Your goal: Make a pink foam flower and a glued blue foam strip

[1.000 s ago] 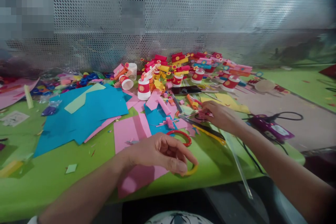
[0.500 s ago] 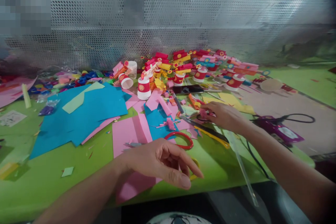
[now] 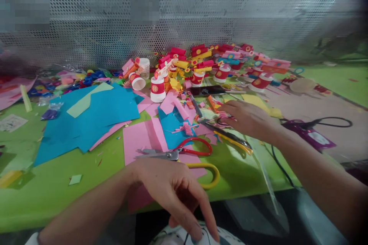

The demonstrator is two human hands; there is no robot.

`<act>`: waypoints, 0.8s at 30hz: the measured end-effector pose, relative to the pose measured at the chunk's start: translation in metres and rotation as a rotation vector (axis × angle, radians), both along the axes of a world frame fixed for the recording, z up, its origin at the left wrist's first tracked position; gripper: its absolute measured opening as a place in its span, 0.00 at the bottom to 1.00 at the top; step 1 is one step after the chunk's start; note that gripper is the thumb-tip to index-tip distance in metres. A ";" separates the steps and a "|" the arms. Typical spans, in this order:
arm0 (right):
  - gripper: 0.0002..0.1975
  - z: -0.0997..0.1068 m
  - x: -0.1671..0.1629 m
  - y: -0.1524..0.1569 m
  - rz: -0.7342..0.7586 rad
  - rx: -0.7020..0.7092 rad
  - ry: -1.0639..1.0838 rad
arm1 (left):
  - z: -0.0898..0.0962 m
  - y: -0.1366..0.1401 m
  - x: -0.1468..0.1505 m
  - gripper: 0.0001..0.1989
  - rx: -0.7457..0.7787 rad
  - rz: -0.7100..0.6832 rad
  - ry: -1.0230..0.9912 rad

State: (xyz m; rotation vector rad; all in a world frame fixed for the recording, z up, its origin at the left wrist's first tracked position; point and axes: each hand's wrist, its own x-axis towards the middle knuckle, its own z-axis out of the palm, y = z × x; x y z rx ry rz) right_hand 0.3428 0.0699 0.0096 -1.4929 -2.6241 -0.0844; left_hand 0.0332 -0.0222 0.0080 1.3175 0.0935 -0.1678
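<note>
My right hand [image 3: 248,120] reaches over the scraps at the middle right, its fingers closed around a small pink accordion-folded paper strip [image 3: 222,115]. The fingertips are partly hidden. My left hand [image 3: 176,193] hangs empty at the table's front edge, thumb and index finger apart. Just beyond it lie scissors [image 3: 172,155] with one red and one yellow handle, blades spread over pink paper [image 3: 138,138]. Another pink folded strip [image 3: 186,128] rests on a blue sheet [image 3: 171,116]. A black and yellow cutter-like tool [image 3: 230,138] lies below my right hand.
Large blue sheets [image 3: 100,111] cover the left of the green table [image 3: 94,195]. Red and white paper cups [image 3: 158,91] with coloured paper rolls stand at the back, near a phone [image 3: 208,90]. A purple device [image 3: 310,136] with a cable and a clear stick [image 3: 268,183] lie right.
My left hand has drawn back toward my body and downward, uncovering the scissors' pivot and yellow handle. The right hand stays nearly in place at the pink strip. The view has tilted slightly down.
</note>
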 end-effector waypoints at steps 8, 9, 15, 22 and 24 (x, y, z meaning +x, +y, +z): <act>0.19 0.009 -0.093 -0.027 0.282 -0.104 -0.102 | 0.000 0.001 -0.002 0.28 0.118 0.137 0.010; 0.19 0.008 -0.099 -0.026 0.294 -0.099 -0.129 | 0.000 0.002 -0.003 0.28 0.121 0.135 0.005; 0.14 0.005 -0.105 -0.017 0.324 -0.086 -0.151 | 0.006 0.004 -0.006 0.26 0.129 0.217 -0.032; 0.18 0.006 -0.099 -0.021 0.238 -0.059 -0.126 | 0.005 0.002 -0.001 0.11 0.027 0.645 -0.095; 0.18 0.006 -0.095 -0.023 0.229 -0.063 -0.116 | 0.001 0.005 0.002 0.10 -0.006 0.919 -0.082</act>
